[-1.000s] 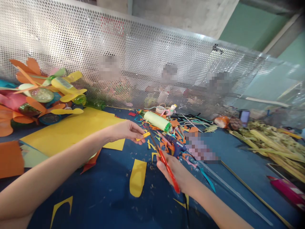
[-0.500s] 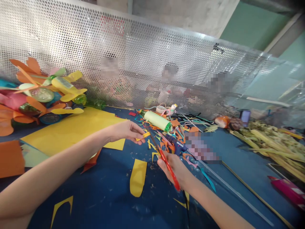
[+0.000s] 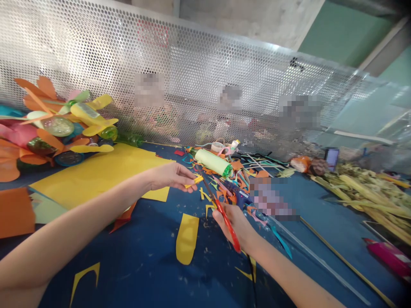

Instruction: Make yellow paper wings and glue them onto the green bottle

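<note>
My left hand [image 3: 176, 176] pinches a small folded piece of yellow paper [image 3: 195, 181] between thumb and fingers. Red-handled scissors [image 3: 227, 224] are gripped in my right hand [image 3: 236, 226], their dark blades pointing up and left, close beside the yellow paper. Whether the blades touch it I cannot tell. Below the hands a yellow paper petal [image 3: 186, 239] with one rounded end lies flat on the blue table [image 3: 144, 265]. Just beyond the scissors lies a blue glue gun [image 3: 242, 197], partly hidden by my right hand.
Paper-petalled bottle flowers [image 3: 61, 128] pile up at the left, by a big yellow sheet [image 3: 96, 171]. A green bottle wrapped in pale paper [image 3: 212, 161] lies among colourful scraps. Dried husks [image 3: 369, 188] and a magenta packet [image 3: 388, 254] are at right. A bubble-wrap sheet [image 3: 199, 77] hangs behind.
Both hands stay almost in place. The yellow paper and scissors have shifted very slightly, and the whole view has moved a little.
</note>
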